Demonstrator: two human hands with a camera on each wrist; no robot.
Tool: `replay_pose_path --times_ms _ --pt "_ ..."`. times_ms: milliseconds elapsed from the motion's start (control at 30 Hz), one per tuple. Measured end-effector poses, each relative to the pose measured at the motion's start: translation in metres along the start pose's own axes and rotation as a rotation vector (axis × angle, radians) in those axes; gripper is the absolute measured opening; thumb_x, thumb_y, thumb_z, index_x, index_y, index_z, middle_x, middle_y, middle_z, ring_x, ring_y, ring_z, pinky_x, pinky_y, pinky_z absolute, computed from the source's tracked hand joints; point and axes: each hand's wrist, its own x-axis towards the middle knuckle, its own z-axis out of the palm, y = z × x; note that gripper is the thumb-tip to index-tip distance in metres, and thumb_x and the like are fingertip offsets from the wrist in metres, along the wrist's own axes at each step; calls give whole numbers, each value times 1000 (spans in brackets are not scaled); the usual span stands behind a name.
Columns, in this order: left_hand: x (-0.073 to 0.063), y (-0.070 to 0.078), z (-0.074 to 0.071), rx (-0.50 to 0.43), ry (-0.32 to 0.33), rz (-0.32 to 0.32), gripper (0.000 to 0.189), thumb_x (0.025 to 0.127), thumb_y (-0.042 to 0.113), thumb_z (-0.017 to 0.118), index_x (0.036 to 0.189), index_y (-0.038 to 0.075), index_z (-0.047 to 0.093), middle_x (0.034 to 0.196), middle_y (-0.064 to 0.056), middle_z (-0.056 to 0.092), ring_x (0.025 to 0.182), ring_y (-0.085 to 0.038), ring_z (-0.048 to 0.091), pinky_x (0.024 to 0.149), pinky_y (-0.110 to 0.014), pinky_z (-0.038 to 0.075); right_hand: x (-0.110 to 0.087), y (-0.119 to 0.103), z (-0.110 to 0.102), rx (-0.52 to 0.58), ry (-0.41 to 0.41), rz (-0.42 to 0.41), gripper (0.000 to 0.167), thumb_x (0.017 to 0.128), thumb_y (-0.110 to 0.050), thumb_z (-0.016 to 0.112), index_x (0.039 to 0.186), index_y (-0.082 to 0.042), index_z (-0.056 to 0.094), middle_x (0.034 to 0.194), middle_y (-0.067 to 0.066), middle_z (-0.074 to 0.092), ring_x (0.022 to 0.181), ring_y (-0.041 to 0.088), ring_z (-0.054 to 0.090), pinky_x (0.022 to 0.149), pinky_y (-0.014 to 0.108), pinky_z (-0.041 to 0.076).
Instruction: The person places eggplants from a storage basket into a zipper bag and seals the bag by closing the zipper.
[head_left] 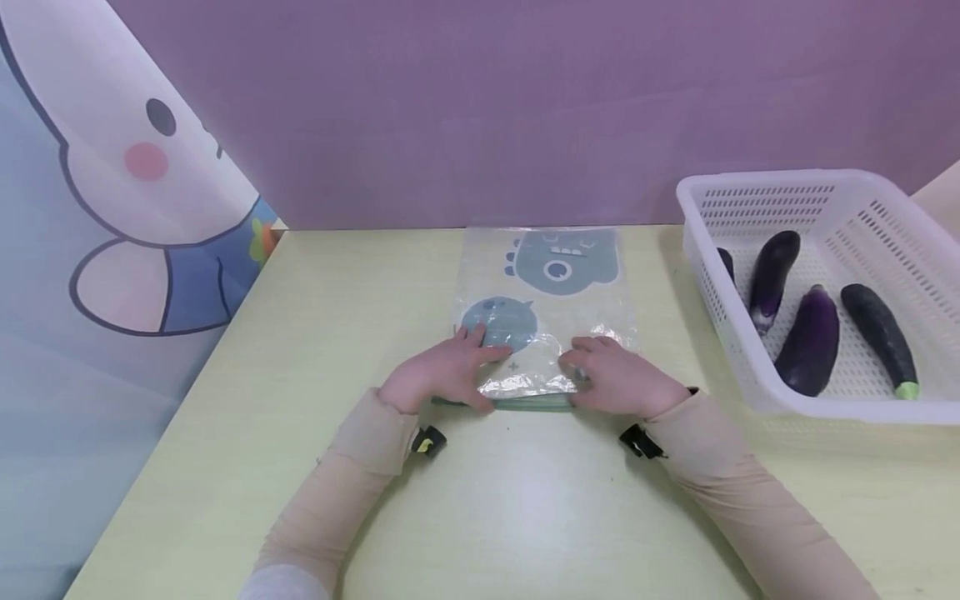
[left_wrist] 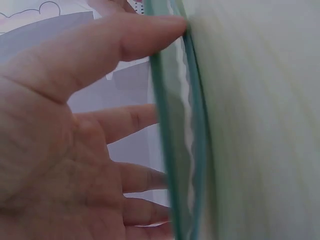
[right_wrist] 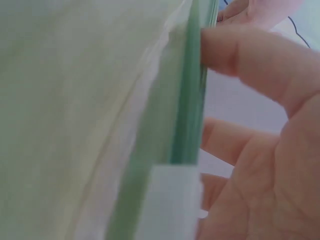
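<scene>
A clear plastic bag (head_left: 551, 325) printed with blue cartoon creatures lies flat on the table, its green strip edge (head_left: 534, 403) facing me. My left hand (head_left: 446, 368) rests on the bag's near left part with spread fingers. In the left wrist view that hand's thumb (left_wrist: 145, 35) lies across the green edge, where a narrow gap shows between two layers. On the near right part rests my right hand (head_left: 618, 377), fingers bent slightly over the film. Its thumb (right_wrist: 222, 47) touches the green edge in the right wrist view.
A white perforated basket (head_left: 757, 398) stands at the right, holding several dark vegetables, among them an eggplant (head_left: 810, 342) and a slimmer one with a green tip (head_left: 879, 337). Behind the pale wooden table (head_left: 517, 508) rises a purple backdrop (head_left: 480, 108). A cartoon-printed sheet (head_left: 90, 400) hangs at left.
</scene>
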Motion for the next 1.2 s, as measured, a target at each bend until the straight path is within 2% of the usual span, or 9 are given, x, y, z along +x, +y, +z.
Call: replay_pose_path --times_ms 133,267,333,500,567,700,867,1033,1200 --pt "0 0 -1 9 5 5 80 77 32 75 146 19 36 153 -31 7 139 -52 8 110 -59 21 2 0 -1 9 23 -38 34 79 -17 69 110 -3 64 113 15 62 106 35 56 97 52 41" --pt "1 -1 0 21 4 2 80 78 33 75 146 19 36 153 -30 7 139 -52 8 111 -58 19 6 2 -1 46 50 -82 26 77 -12 71 101 -3 68 99 7 65 89 23 59 86 43 48" --pt "2 -2 1 27 6 5 80 79 33 75 146 19 35 153 -30 7 139 -52 8 111 -59 19 7 3 -1 68 57 -85 21 77 -10 72 96 -4 69 101 9 66 91 24 61 87 43 49" --pt "3 -2 2 30 3 7 80 79 34 74 147 19 35 153 -30 6 139 -52 7 111 -58 18 7 5 0 109 57 -61 5 78 -8 73 82 -8 70 112 18 65 107 35 59 97 48 44" --pt "2 -2 2 30 -2 5 80 80 35 74 147 19 34 154 -29 5 139 -52 6 111 -58 18 7 6 1 131 58 -46 1 80 -7 70 80 -8 69 107 16 66 103 34 61 94 47 46" --pt "0 -3 1 28 -16 -1 81 81 36 73 148 19 31 154 -28 3 139 -51 4 112 -58 16 8 7 1 189 55 1 4 85 -7 65 82 -7 68 90 5 67 87 21 63 84 42 51" --pt "-1 -3 0 22 -23 -8 83 81 37 73 149 20 28 155 -26 1 140 -49 2 113 -58 14 8 8 1 228 51 18 10 86 -7 63 77 -11 66 74 -4 64 72 10 55 75 34 49" --pt "-1 -3 1 29 -14 -15 84 81 38 73 150 21 27 156 -24 2 141 -48 3 113 -58 14 8 9 0 246 75 15 11 86 -7 64 76 -10 65 71 -5 61 68 9 50 69 30 44" --pt "-2 -1 0 41 6 -14 85 79 37 75 149 20 29 156 -24 5 140 -49 7 112 -59 16 9 11 1 291 105 51 9 87 -6 63 79 -9 67 74 -1 65 71 11 55 70 31 47"
